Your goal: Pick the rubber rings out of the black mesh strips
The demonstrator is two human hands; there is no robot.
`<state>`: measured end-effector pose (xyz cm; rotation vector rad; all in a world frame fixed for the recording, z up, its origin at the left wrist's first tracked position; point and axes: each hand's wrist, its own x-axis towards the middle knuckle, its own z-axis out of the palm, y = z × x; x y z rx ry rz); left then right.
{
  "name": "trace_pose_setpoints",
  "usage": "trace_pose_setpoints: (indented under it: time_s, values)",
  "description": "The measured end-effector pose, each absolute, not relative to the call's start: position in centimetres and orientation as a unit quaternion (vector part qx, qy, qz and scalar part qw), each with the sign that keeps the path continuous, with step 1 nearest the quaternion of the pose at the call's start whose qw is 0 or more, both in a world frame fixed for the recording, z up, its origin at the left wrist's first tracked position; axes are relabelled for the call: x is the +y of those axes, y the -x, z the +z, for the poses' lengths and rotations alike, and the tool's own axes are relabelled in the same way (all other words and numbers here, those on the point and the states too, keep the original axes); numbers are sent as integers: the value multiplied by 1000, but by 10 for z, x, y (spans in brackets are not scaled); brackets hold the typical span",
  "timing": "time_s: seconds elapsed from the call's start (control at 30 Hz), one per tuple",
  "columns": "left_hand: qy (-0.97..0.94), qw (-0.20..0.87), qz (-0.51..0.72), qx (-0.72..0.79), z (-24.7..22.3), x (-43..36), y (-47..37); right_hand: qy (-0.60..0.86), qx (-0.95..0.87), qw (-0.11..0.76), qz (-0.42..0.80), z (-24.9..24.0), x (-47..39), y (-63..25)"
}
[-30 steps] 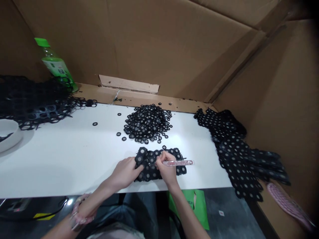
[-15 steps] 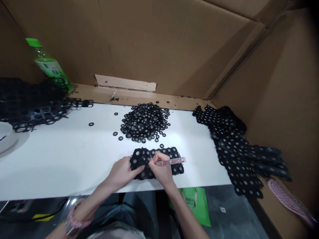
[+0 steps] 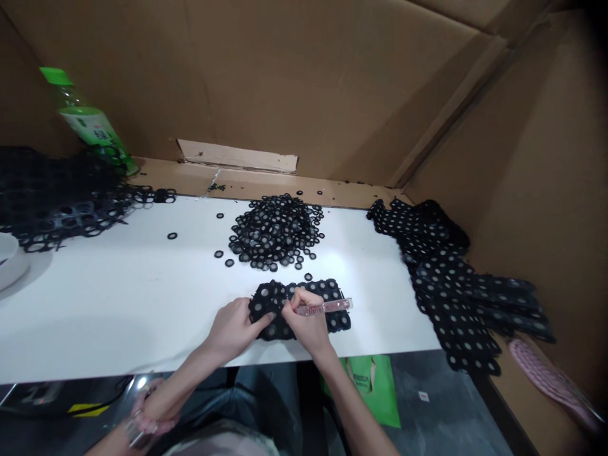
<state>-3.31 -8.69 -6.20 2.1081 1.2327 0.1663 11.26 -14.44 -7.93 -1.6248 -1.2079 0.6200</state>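
Observation:
A small black sheet patterned with rows of pale round spots lies flat near the table's front edge. My left hand grips its left end, thumb pressed on top and the fingers partly hidden. Pinched in my right hand is a slim pen-like tool with a clear, pinkish handle pointing right. Its tip is over the sheet near my left thumb, too small to make out. Just beyond the sheet sits a heap of small black rings with greyish centres, several of them loose around it.
More spotted black sheets overlap at the right table edge. On the left are a black lattice of ring-shaped offcuts, a white bowl and a green-capped bottle. Cardboard walls enclose the back and right. A green bag is below.
The view has shifted very slightly. Both hands keep their holds on the sheet and the pen-like tool, with only a tiny movement of the right hand.

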Motion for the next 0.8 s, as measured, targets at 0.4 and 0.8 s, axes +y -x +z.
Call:
trace_pose_setpoints:
  time_s: [0.4, 0.8]
  values:
    - [-751, 478, 151, 430, -75, -82, 36, 629, -420, 565, 329, -75, -143, -118]
    - [-800, 363, 58, 474, -50, -82, 20, 659, -448, 536, 279, -81, -146, -126]
